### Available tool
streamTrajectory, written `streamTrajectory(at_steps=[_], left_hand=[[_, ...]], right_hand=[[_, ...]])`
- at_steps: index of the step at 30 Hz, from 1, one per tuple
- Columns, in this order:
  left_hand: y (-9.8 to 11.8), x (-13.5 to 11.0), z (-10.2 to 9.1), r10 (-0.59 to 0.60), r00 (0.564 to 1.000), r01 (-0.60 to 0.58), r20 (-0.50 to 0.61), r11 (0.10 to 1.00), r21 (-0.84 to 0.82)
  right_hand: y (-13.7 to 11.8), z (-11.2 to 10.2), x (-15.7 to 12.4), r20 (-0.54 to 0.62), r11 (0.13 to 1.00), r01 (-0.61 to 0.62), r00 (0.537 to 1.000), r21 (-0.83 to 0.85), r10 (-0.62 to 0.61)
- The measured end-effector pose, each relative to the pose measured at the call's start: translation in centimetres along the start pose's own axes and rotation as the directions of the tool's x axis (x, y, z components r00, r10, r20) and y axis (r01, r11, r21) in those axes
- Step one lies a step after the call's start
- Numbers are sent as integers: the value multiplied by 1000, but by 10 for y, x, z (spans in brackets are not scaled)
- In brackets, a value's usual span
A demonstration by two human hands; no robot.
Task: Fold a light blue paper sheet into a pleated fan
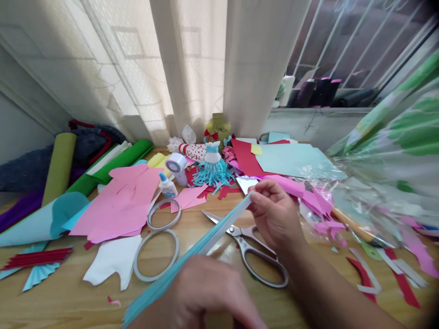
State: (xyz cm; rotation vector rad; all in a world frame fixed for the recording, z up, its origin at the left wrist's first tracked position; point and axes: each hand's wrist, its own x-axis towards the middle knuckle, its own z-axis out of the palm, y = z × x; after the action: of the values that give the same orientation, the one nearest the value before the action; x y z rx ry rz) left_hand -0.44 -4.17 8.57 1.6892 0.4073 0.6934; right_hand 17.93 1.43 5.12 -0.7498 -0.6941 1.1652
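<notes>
Right hand: we pinch the upper end of the pleated blue paper strip (pixel 192 251) between the thumb and curled fingers of our right hand (pixel 274 214).
Left hand: our left hand (pixel 202 292) is blurred over the strip's lower part, so we cannot tell how far its fingers are open.
Strip: it runs diagonally between both hands, held above the wooden surface (pixel 44 306).
Below: steel scissors (pixel 240 234) lie under the right hand, touching neither the strip nor the tape.
Left of them: two rolls of double-sided tape (pixel 156 230) sit beside a large pink paper sheet (pixel 116 203).
Beyond: we see a glue bottle (pixel 168 186), a white tape dispenser (pixel 176 168) and a blue paper dress figure (pixel 212 169).
Right: pink paper scraps (pixel 318 203) pile up near our right hand.
</notes>
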Motion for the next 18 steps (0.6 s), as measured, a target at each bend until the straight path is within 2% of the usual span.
streamTrajectory(at_steps=[1,2,3,4,5,6,8,10,12,14,16,18], left_hand=[[-2,-4,-5,23,980,-30,-196,999,-35],[-5,-7,-11,20,930,-46,-367,997,-62],[-9,-9,-17,-9,872,-33,-490,996,-77],[-13,-8,-23,-59,832,16,-552,997,-82],[-17,-7,-27,-118,813,86,-570,993,-84],[-21,-4,-31,-186,817,164,-545,982,-90],[-26,4,-33,-298,857,276,-421,954,-115],[-30,12,-29,-338,889,308,-309,941,-142],[-36,19,-23,-329,887,289,-324,943,-166],[-43,25,-18,-309,854,249,-418,949,-192],[-51,28,-17,-270,828,174,-491,957,-234],[-54,30,-18,-213,832,82,-512,960,-266]], right_hand=[[-4,-3,4,-38,999,4,999,34,-3],[-8,-7,10,-81,997,13,997,70,-7],[-12,-12,16,-126,994,26,992,102,-13],[-16,-18,22,-172,991,44,985,125,-22],[-19,-23,28,-212,989,59,977,137,-29],[-21,-27,33,-241,988,64,970,140,-29],[-23,-32,37,-255,992,43,967,120,-11],[-19,-28,33,-229,996,-3,973,85,22],[-12,-19,22,-141,999,-45,989,23,48],[-5,-7,8,37,996,-49,998,-78,52],[1,2,-5,199,987,-10,979,-161,42],[3,8,-13,248,983,27,969,-183,20]])
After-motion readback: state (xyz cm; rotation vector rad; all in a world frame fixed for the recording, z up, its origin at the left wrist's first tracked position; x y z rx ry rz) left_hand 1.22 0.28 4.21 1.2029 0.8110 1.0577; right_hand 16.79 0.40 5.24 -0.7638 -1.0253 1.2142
